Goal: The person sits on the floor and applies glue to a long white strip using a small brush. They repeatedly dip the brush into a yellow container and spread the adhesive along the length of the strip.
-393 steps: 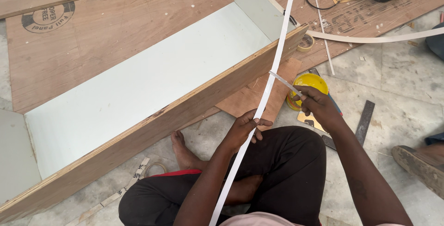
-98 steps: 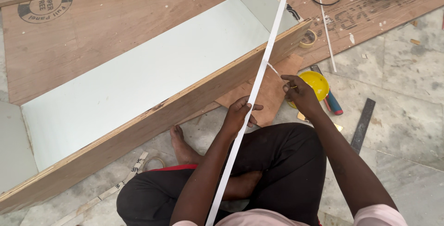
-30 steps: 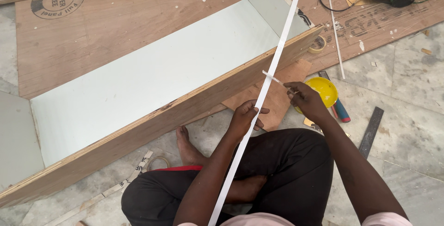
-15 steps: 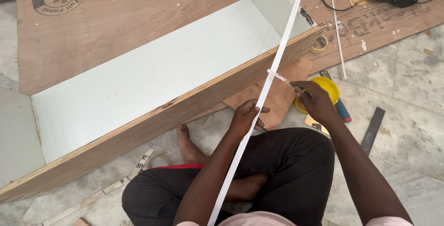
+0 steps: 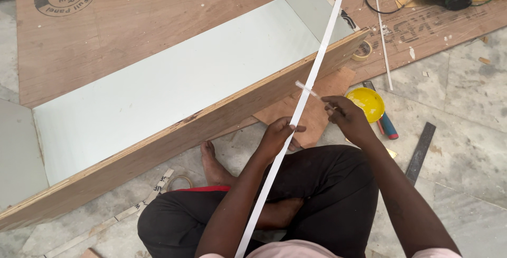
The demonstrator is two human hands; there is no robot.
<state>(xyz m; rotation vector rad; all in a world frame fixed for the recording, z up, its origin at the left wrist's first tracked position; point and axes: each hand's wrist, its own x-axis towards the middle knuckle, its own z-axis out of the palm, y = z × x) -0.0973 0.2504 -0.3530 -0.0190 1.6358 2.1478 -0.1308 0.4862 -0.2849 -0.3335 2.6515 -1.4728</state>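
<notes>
So far your left hand (image 5: pixel 277 136) pinches the long white edging strip (image 5: pixel 311 81) while your right hand (image 5: pixel 346 118) grips a thin applicator stick (image 5: pixel 309 89) against it, and the plywood box (image 5: pixel 222 118) edge looks bare, unbanded.

Grey stone floor tiles (image 5: pixel 465 105) are seen in soft daylight, with big plywood sheets (image 5: pixel 132 31) laid flat across them.
</notes>
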